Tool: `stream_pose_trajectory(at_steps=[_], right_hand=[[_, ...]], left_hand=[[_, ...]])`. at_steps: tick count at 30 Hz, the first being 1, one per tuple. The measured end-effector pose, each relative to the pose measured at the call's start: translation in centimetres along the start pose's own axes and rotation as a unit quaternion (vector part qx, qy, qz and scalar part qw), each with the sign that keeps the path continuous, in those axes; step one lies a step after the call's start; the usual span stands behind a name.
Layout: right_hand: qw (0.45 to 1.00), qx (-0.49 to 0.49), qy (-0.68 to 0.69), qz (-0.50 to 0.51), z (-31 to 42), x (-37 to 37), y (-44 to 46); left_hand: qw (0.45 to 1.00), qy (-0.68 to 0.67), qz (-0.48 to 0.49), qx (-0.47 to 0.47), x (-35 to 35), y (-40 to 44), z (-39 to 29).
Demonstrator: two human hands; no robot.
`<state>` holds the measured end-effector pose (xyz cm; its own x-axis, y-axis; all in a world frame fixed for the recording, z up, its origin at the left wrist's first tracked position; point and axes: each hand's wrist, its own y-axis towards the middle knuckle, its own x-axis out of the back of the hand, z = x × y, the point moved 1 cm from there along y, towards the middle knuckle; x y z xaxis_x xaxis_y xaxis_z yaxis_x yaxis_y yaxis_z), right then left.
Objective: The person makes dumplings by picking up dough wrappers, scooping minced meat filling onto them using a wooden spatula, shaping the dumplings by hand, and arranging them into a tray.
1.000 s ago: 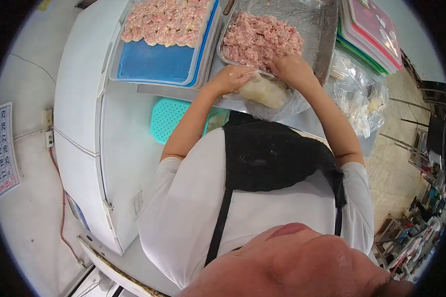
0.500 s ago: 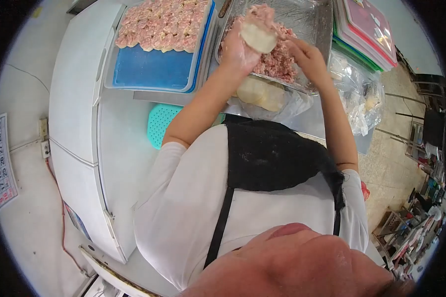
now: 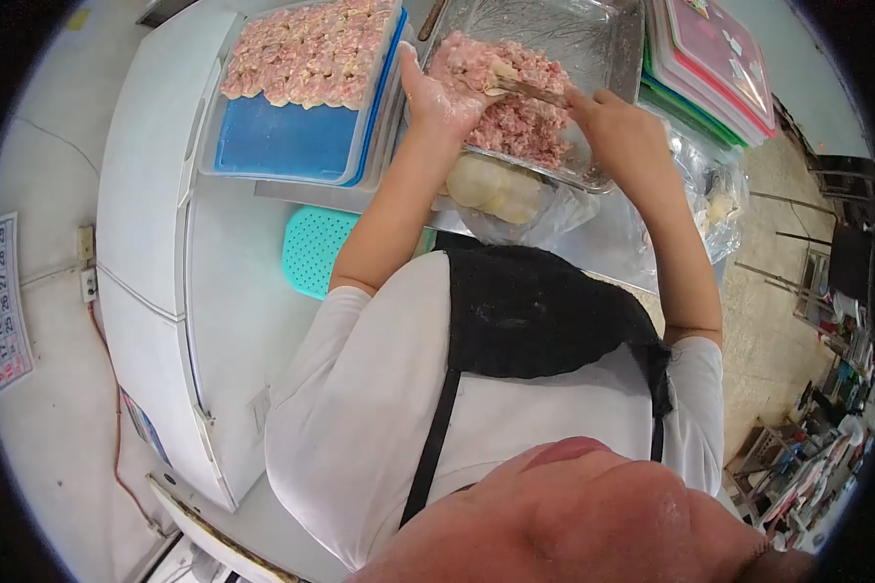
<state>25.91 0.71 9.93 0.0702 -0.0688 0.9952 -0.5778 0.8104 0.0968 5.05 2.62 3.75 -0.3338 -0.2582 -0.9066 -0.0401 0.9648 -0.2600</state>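
Observation:
Pink minced meat (image 3: 530,126) lies in a metal tray (image 3: 617,44). Over its left part is my left hand (image 3: 444,102), thumb raised, with a thin pale wrapper (image 3: 502,72) and meat on its fingers. My right hand (image 3: 612,126) grips a narrow flat spatula (image 3: 533,91), whose tip touches the wrapper and filling. Below the metal tray, a stack of round wrappers (image 3: 496,187) rests in a clear plastic bag. To the left, a blue-lined plastic tray (image 3: 280,141) holds rows of filled dumplings (image 3: 306,53).
A turquoise perforated basket (image 3: 319,251) sits below the dumpling tray. Stacked coloured lids (image 3: 715,58) stand at the upper right, above a plastic bag (image 3: 715,199) with pale contents. A white refrigerator (image 3: 151,185) is at the left.
My hands left the wrapper stack; my left hand lifted a wrapper over the meat. My right hand now brings the spatula to it, and the wrapper has tilted away from view.

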Motion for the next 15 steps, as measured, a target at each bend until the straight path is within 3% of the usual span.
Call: stream_pose_trajectory(at_steps=[2, 4, 10, 14, 15], right_hand=[[1.000, -0.005, -0.004, -0.023, 0.7, 2.6, -1.4], [0.997, 0.025, 0.044, -0.059, 0.3, 0.4, -1.1], [0.975, 0.063, 0.194, -0.090, -3.4, -1.8, -1.7], [0.894, 0.016, 0.428, -0.133, -7.6, -4.8, -1.9], [0.862, -0.025, 0.504, -0.055, -7.9, -5.0, -1.9]], left_hand=[[1.000, 0.001, -0.029, -0.006, -0.2, -0.3, 0.5], [0.998, -0.019, -0.056, -0.022, -0.4, 0.0, 1.2], [0.998, -0.033, -0.041, -0.040, 0.8, 0.8, 1.6], [0.975, 0.177, 0.121, -0.055, -1.0, -0.6, 2.3], [0.953, 0.264, 0.132, -0.065, -2.1, -1.8, 2.7]])
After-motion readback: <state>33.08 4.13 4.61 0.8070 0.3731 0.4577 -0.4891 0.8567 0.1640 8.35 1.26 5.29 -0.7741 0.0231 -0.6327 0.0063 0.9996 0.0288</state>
